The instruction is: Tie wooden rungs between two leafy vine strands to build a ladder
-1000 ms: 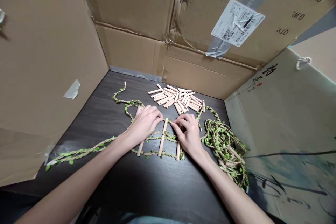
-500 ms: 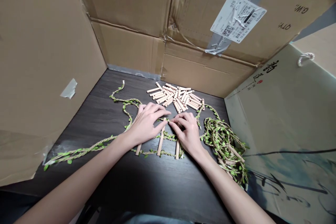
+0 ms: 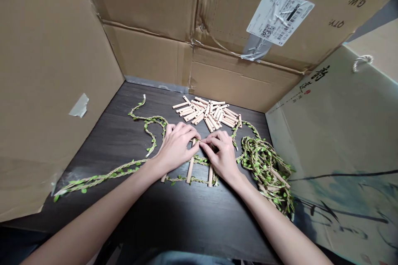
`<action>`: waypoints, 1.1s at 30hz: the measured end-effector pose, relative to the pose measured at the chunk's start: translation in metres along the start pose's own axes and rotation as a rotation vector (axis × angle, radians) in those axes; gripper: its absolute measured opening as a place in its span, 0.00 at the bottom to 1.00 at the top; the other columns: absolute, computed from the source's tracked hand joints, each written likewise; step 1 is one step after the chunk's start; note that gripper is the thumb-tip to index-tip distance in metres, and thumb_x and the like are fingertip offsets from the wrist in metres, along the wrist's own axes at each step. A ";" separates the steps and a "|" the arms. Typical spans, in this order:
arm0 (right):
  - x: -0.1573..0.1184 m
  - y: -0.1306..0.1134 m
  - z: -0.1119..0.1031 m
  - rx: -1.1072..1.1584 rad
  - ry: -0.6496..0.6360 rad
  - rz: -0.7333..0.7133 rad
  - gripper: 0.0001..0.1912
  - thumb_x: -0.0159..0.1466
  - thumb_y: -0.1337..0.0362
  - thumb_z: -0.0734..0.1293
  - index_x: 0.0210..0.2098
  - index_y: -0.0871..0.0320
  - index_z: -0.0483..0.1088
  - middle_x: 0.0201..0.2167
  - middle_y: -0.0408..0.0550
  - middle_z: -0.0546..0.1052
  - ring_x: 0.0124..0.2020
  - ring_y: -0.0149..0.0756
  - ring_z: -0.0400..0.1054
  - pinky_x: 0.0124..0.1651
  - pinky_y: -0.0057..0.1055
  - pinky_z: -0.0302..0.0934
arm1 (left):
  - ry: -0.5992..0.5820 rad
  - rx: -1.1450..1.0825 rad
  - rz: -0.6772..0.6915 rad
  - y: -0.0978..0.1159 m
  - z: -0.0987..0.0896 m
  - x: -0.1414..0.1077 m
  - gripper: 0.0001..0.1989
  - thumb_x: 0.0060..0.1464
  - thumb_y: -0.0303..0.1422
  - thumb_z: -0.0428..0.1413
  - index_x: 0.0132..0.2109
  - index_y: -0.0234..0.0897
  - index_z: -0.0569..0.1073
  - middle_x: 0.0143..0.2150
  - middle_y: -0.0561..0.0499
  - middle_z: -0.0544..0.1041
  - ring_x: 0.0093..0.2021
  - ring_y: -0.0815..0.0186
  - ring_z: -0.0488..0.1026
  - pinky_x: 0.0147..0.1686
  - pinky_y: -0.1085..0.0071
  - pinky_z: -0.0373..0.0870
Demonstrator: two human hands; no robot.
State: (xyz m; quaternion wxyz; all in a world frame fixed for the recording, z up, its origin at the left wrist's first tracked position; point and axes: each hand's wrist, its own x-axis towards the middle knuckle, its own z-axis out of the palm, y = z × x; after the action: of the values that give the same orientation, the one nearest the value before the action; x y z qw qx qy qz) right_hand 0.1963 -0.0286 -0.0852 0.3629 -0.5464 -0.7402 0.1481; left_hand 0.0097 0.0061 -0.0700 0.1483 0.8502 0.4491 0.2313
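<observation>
My left hand [image 3: 178, 145] is closed, its thumb and fingers pinching the leafy rope at the top end of a wooden rod [image 3: 190, 169]. Close beside it, my right hand [image 3: 221, 151] pinches the same rope just right of that rod. Under and between my hands lies a ladder of rods joined by green-leafed twine [image 3: 200, 160]. Another rod [image 3: 210, 176] stands out below my right hand, and one more [image 3: 163, 177] is partly hidden by my left wrist. The exact hold at the fingertips is small and partly covered.
A pile of short drilled rods [image 3: 202, 112] lies behind my hands. To the right is a tangled heap of leafy rope [image 3: 264, 165]; loose strands [image 3: 102, 177] run left. Cardboard walls [image 3: 155, 58] stand left and behind, a printed bag [image 3: 326, 140] at the right.
My left fingers have closed from a more spread pose onto the rope by the rod's top. My right hand stays nearly in place. The view has shifted slightly.
</observation>
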 end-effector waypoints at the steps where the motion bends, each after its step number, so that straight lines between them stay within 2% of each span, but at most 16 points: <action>1: 0.000 0.000 0.000 -0.008 0.000 0.000 0.04 0.69 0.63 0.71 0.38 0.55 0.80 0.38 0.47 0.77 0.43 0.41 0.66 0.47 0.40 0.56 | 0.005 0.008 -0.003 0.000 0.001 0.000 0.05 0.63 0.34 0.57 0.43 0.42 0.78 0.48 0.53 0.80 0.50 0.57 0.70 0.51 0.55 0.55; 17: -0.002 0.002 0.000 -0.027 -0.035 0.020 0.06 0.70 0.63 0.69 0.37 0.56 0.78 0.36 0.48 0.75 0.42 0.42 0.65 0.46 0.41 0.55 | 0.005 0.048 -0.028 0.001 0.004 0.002 0.05 0.62 0.35 0.59 0.42 0.43 0.80 0.47 0.51 0.80 0.50 0.56 0.70 0.51 0.55 0.55; 25: -0.001 0.006 0.002 0.010 -0.007 0.018 0.04 0.69 0.63 0.71 0.38 0.55 0.78 0.39 0.48 0.77 0.44 0.43 0.67 0.48 0.41 0.58 | -0.007 -0.063 -0.009 0.000 0.000 0.002 0.08 0.62 0.32 0.58 0.46 0.45 0.80 0.49 0.55 0.81 0.50 0.58 0.71 0.50 0.56 0.55; 33: 0.000 0.003 0.001 0.013 -0.009 0.012 0.05 0.69 0.62 0.71 0.37 0.55 0.78 0.39 0.48 0.78 0.43 0.42 0.68 0.47 0.41 0.56 | 0.001 -0.094 -0.043 0.001 0.003 0.004 0.05 0.60 0.32 0.59 0.40 0.43 0.81 0.47 0.55 0.81 0.50 0.58 0.71 0.51 0.56 0.55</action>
State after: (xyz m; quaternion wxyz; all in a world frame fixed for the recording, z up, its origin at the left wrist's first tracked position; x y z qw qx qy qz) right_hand 0.1977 -0.0276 -0.0883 0.3625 -0.5477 -0.7375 0.1574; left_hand 0.0135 0.0086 -0.0713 0.1929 0.8324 0.4558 0.2494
